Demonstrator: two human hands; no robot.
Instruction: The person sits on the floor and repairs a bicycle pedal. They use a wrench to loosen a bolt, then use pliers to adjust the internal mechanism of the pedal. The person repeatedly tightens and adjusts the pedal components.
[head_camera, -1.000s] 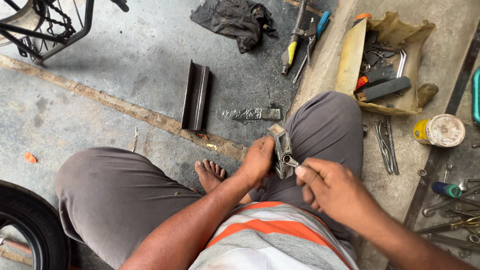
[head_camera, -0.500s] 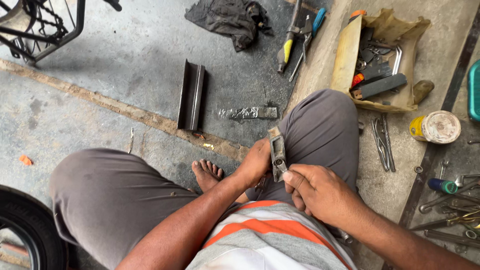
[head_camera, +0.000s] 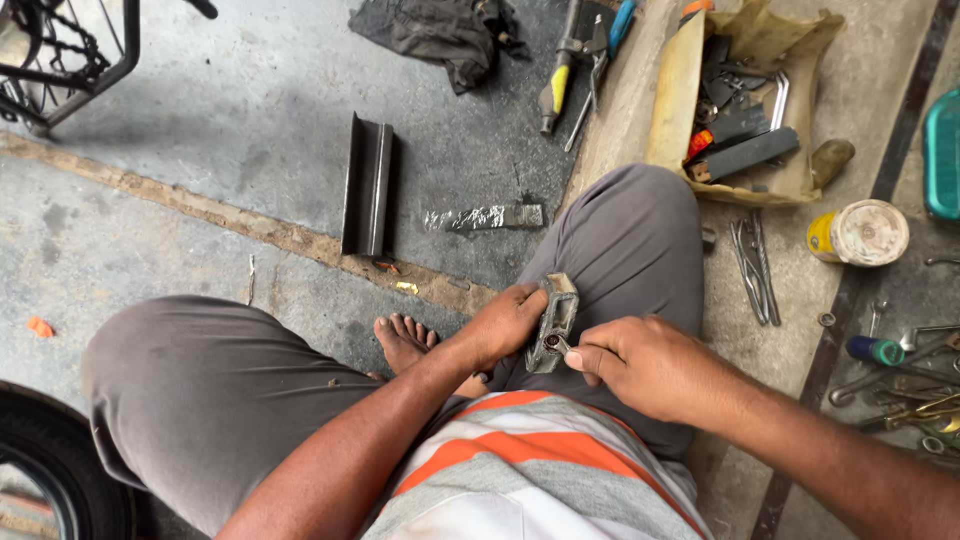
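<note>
Left hand (head_camera: 508, 325) is gripping the grey metal pedal (head_camera: 555, 322) against the right thigh; right hand (head_camera: 640, 365) is pinching what looks like a small nut at its end. A slipping pinch risks dropping it among scattered tools (head_camera: 752, 262).

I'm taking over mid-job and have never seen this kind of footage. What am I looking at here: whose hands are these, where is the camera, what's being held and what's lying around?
There is no machine: a person sits on a concrete floor, and one camera on their head looks down over their lap. The left hand grips a small grey metal part, perhaps a bicycle pedal. The right hand pinches something small at its lower end; I cannot tell what. On the floor lie a steel angle bar, a dark rag, a box of tools, a yellow tin and loose wrenches. A tyre shows at lower left.
</note>
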